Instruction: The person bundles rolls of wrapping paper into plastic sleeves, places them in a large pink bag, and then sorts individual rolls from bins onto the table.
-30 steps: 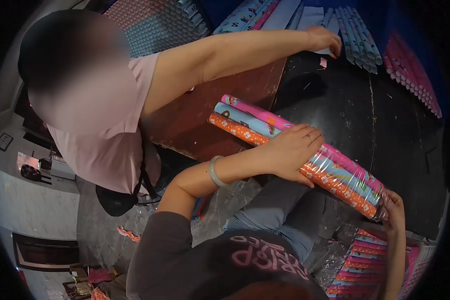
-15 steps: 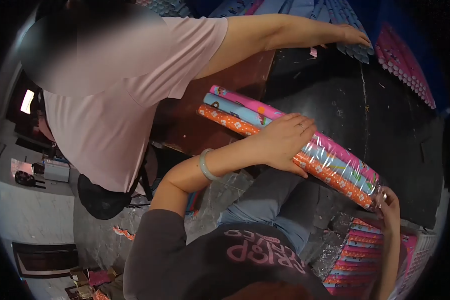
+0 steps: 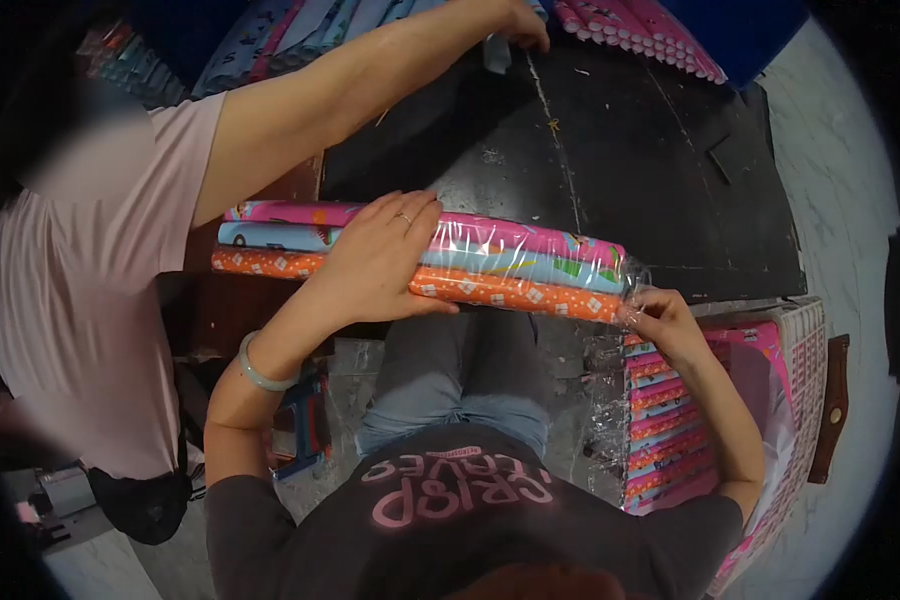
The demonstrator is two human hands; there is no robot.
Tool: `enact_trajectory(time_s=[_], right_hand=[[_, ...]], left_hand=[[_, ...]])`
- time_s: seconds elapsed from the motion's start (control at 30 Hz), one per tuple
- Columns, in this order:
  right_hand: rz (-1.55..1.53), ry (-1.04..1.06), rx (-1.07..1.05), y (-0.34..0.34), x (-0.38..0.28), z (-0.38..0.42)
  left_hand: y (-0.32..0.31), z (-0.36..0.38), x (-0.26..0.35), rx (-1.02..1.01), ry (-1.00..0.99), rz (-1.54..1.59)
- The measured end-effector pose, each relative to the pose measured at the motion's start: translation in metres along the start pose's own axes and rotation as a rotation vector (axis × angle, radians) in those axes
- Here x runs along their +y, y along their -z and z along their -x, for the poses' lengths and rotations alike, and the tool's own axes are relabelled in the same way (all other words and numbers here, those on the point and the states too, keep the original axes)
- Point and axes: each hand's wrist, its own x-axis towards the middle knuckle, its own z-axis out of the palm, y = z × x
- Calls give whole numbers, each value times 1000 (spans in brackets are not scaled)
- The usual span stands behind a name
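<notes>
Three rolls of wrapping paper [image 3: 530, 262], pink, light blue and orange, lie side by side in a clear plastic sleeve [image 3: 630, 275]. My left hand [image 3: 388, 258] is laid across the middle of the bundle, its fingers over the far side and its thumb along the orange roll. At the right end, my right hand [image 3: 663, 322] pinches the loose end of the sleeve. The bundle rests along the near edge of a black table [image 3: 660, 190].
A co-worker's arm [image 3: 340, 85] reaches across from the left, over the table. Pink rolls [image 3: 640, 35] are stacked at the far side. Below my right arm, a white crate [image 3: 795, 400] stands beside several packed bundles [image 3: 660, 420].
My view has turned, so the bundle now looks nearly level and farther left. Both hands stay on the bundle and sleeve. The co-worker's hand still reaches to the table's far side.
</notes>
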Motion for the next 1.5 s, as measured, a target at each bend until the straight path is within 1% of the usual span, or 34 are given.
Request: enact_trajectory(time_s=[0.03,0.1,0.27,0.33,0.4,0.47,0.5,0.57,0.6,0.67,0.7,0.77,0.8,0.83,0.87,0.9,0.97,1.03,1.1,1.13,1.17,1.27,1.3,1.37,1.4,1.43,1.5], right_hand=[[2,-4,16,0,-1,1],[-19,-191,-13,1,-4,0],[-24,-163,-74,3,-5,2],[-102,-178,-124,8,-3,0],[-80,-182,-75,3,-7,3],[32,-133,-137,4,-5,5],[-26,-132,-172,8,-1,1],[-176,-122,-30,12,-1,2],[-180,-104,-7,23,5,-1],[-546,-92,-206,37,2,4],[-539,-81,-201,36,1,8],[-213,-21,-62,31,9,10],[88,190,50,20,17,9],[33,148,115,24,17,11],[-23,107,178,31,16,11],[-179,108,229,45,21,10],[-343,162,297,63,25,16],[-402,221,281,71,34,22],[-505,209,71,84,47,25],[-535,264,47,87,52,17],[-546,278,46,91,57,14],[-367,77,38,77,26,15],[-385,88,41,71,22,14],[-98,161,95,60,19,15],[-142,216,174,57,18,19],[-153,216,174,57,26,22],[-260,347,189,63,46,28]], left_hand=[[-1,0,1,3,-14,8],[-2,0,1,-19,0,-13],[0,-1,3,-28,-9,-24],[0,-3,3,-37,-21,-31],[1,-3,4,-41,16,-23],[1,-4,7,-49,15,-26],[2,-5,8,-48,29,-29],[4,-6,10,-66,28,-44],[5,-7,11,-73,46,-53],[5,-8,13,-75,40,-48],[5,-8,14,-72,53,-35],[5,-8,15,-81,37,-45],[5,-9,15,-87,33,-50],[5,-9,15,-96,13,-62],[4,-9,14,-108,40,-34],[4,-9,13,-120,68,-6],[5,-11,13,-130,75,-21],[5,-12,16,-126,98,-37],[5,-12,18,-130,57,-100],[5,-12,18,-131,55,-115],[5,-12,18,-140,52,-107],[5,-14,19,-168,39,-110],[5,-14,20,-180,49,-98],[5,-14,22,-196,51,-80],[6,-15,24,-207,45,-88],[7,-15,25,-216,45,-87],[7,-15,28,-226,53,-85]])
